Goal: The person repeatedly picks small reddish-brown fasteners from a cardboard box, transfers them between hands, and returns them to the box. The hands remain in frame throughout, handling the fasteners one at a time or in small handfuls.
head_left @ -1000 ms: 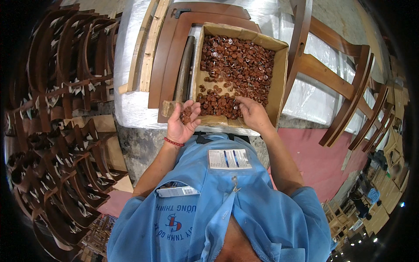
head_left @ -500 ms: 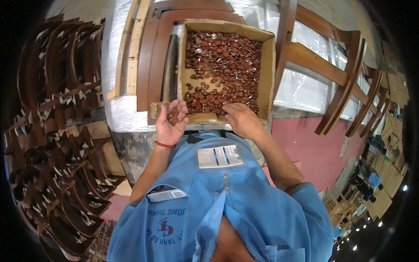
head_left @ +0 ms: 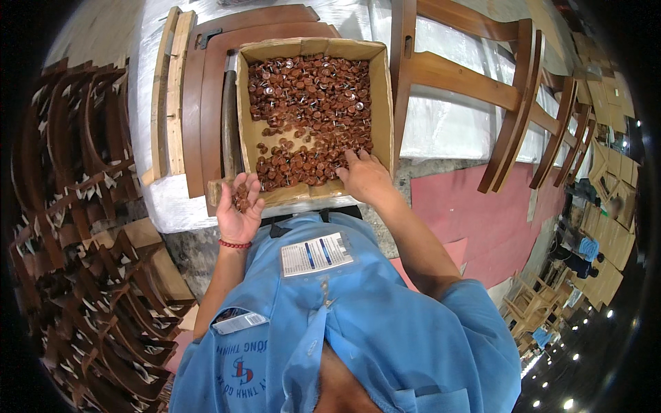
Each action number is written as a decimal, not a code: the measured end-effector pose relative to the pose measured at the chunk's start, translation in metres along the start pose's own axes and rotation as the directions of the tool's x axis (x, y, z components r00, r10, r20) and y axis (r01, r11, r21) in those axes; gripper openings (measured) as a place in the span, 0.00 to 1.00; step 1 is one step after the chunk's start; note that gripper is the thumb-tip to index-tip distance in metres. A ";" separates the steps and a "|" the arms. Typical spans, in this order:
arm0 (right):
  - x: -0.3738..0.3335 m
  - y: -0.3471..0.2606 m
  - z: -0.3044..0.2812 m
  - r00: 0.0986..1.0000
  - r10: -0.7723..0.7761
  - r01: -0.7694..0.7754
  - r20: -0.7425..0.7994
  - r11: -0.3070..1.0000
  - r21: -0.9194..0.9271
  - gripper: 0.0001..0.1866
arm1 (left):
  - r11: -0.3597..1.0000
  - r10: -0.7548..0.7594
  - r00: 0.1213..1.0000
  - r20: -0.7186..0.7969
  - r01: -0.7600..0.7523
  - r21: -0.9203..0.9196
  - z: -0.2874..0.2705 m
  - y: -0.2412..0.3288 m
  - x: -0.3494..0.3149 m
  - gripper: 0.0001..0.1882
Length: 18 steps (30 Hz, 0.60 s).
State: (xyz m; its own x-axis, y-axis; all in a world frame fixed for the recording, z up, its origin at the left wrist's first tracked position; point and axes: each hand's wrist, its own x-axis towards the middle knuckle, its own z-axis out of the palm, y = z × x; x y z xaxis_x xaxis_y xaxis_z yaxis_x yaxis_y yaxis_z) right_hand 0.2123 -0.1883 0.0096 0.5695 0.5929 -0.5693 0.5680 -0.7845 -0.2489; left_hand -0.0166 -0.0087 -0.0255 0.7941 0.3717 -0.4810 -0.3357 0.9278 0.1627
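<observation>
An open cardboard box (head_left: 246, 76) in front of me holds a great many small brown round-headed nail-on furniture glides (head_left: 310, 86), some with silvery nails showing. My left hand (head_left: 237, 215) is palm up beside the box's near left corner, fingers curled around several brown glides (head_left: 242, 197) in its palm. Reaching over the near right side of the box, my right hand (head_left: 368, 180) touches the near pile with its fingers a little apart. Nothing shows in its grasp, though the fingertips are partly among the glides.
Left of the box lie a dark bar (head_left: 231, 124), curved brown wooden panels (head_left: 210, 89) and pale wood strips (head_left: 172, 89) on a plastic-wrapped surface (head_left: 175, 203). Brown wooden chair frames (head_left: 468, 76) stand at right. Many dark curved wooden parts (head_left: 103, 275) are stacked at left.
The view has shifted, so the box sits further left in it. My right fingers have spread a little among the glides. The left hand still holds its handful.
</observation>
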 end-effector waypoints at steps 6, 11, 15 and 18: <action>0.031 -0.022 -0.006 0.999 0.046 -0.048 0.023 0.996 0.074 0.30 | 1.000 -0.007 0.998 0.064 0.007 -0.004 -0.003 0.001 0.001 0.24; 0.043 -0.045 -0.004 0.998 -0.005 0.002 -0.068 0.999 -0.041 0.35 | 0.999 -0.010 0.994 0.109 0.014 -0.031 -0.002 0.002 0.001 0.24; 0.040 -0.066 0.008 0.904 -0.393 0.391 -0.168 0.919 -0.046 0.33 | 0.999 -0.015 0.993 0.115 0.019 -0.035 -0.002 0.002 0.001 0.24; 0.031 -0.074 0.012 0.837 -0.542 0.544 -0.076 0.809 0.225 0.30 | 0.999 -0.023 0.992 0.123 0.028 -0.038 -0.002 0.003 0.002 0.24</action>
State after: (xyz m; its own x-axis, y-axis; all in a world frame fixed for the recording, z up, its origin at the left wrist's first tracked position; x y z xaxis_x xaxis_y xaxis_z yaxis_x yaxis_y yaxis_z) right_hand 0.1804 -0.1140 0.0008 0.2145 0.9351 -0.2821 0.6349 -0.3530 -0.6873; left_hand -0.0167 -0.0056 -0.0273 0.8576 0.3517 -0.3753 -0.3328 0.9358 0.1164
